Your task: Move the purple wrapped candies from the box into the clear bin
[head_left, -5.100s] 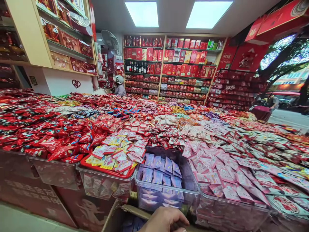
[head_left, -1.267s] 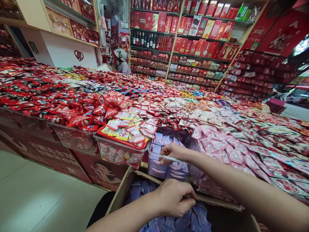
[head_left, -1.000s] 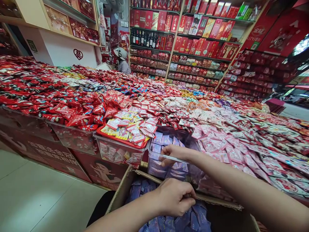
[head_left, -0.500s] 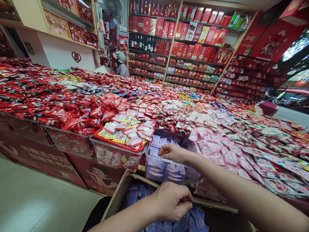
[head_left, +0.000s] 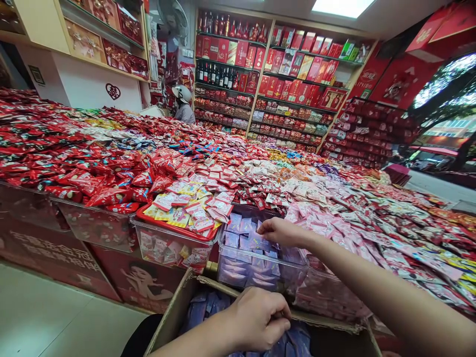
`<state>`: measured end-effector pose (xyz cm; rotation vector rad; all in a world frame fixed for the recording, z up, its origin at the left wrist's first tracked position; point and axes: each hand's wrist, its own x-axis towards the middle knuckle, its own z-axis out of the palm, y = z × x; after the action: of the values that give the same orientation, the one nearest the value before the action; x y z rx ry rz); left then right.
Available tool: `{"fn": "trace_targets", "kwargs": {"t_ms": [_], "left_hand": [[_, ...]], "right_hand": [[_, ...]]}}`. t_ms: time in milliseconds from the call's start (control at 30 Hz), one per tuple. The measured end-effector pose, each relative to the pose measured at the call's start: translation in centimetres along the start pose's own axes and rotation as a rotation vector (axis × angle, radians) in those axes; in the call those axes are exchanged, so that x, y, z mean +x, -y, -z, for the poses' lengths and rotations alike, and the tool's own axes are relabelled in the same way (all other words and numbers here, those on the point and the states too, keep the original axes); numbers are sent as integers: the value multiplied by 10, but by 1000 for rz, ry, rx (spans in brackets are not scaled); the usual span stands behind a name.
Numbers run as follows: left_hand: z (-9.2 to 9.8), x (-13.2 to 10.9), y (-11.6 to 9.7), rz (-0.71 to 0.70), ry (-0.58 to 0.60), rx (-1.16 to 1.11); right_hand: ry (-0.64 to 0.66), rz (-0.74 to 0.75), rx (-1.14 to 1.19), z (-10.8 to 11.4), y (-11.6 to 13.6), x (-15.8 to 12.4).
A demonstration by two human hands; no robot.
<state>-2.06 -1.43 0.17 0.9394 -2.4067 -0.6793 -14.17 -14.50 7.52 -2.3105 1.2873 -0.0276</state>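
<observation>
My right hand point(head_left: 280, 232) reaches into a clear plastic bin point(head_left: 293, 270), its bent fingertips touching the lilac packets point(head_left: 238, 240) stacked there in rows. Whether a packet is between those fingers is hard to see. Nearer to me, my left hand point(head_left: 260, 317) is curled over an open cardboard box point(head_left: 174, 310), thumb and fingers pressed together. Darker purple packets point(head_left: 208, 305) lie in the box under and around it. Anything inside the left hand's fingers is hidden.
A red tray point(head_left: 148, 213) of yellow and pink packets adjoins the bin on the left. Pink packets point(head_left: 334, 223) lie to its right. Red packets point(head_left: 107, 186) cover the far left. Behind, a helmeted person point(head_left: 184, 105) is near shelves point(head_left: 256, 82).
The view has shifted slightly. My right hand has moved right across the lilac packets, away from the bin's left part. My left hand stays curled over the box.
</observation>
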Motion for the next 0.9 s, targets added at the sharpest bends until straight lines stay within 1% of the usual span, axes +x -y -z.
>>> {"fn": "trace_targets", "kwargs": {"t_ms": [100,167,267,367,500,600,667,733,800,900], "left_hand": [[0,0,0,1,7,1],[1,0,0,0,7,2],[1,0,0,1,3,0],[1,1,1,-2,0,-14],[-1,1,3,-13,-4,-16],[-3,1,3,-21,0,-15],[-3,1,3,-23,5,-16],[-2,1,3,-26,11,-15],[-2,1,3,-25,15,-6],[-2,1,3,-19,14,9]], "right_hand": [[3,51,-212,7,2,6],[48,81,-328,7,3,12],[142,119,-460,-2,4,21],[196,140,-552,-14,5,28],[209,166,-613,-23,9,30],[139,160,-647,-24,10,25],[72,113,-669,-23,10,20],[43,45,-684,-23,11,15],[73,-4,-685,-23,13,10],[143,-8,-671,-24,17,7]]}}
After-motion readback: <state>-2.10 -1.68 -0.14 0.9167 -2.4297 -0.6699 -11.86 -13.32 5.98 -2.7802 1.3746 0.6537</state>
